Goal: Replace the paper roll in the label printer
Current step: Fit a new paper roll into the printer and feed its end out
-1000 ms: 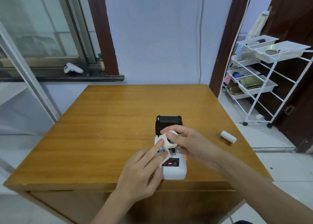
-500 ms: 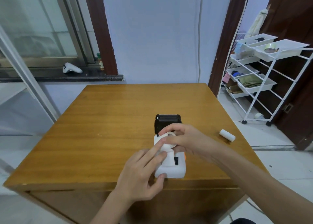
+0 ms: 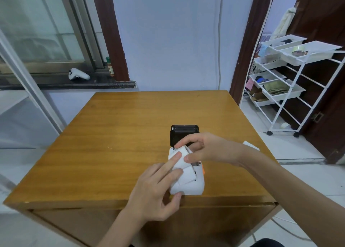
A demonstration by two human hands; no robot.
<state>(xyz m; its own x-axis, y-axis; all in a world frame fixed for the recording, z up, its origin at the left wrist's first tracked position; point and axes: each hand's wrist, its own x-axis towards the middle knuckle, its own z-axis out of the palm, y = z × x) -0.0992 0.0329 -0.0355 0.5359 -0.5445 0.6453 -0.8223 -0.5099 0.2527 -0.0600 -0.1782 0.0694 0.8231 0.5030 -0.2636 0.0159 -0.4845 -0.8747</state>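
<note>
A small white label printer (image 3: pixel 190 185) sits near the front edge of the wooden table (image 3: pixel 130 134), its black lid (image 3: pixel 183 134) standing open at the back. A white paper roll (image 3: pixel 182 158) rests in the printer's open bay, with a strip of paper lying forward over the body. My right hand (image 3: pixel 203 149) pinches the roll from above between thumb and fingers. My left hand (image 3: pixel 158 188) grips the printer's left side, its index finger pressing on the paper. A second white roll (image 3: pixel 251 146) lies on the table to the right, partly hidden behind my right wrist.
A white wire trolley (image 3: pixel 291 82) with trays stands on the floor at the right. A white game controller (image 3: pixel 78 75) and a small bottle (image 3: pixel 110 67) rest on the window sill at the back left. The table's front edge runs just below the printer.
The roll went from being held above the printer down into its bay. The paper strip now covers the front panel, and my left hand has closed around the printer's side.
</note>
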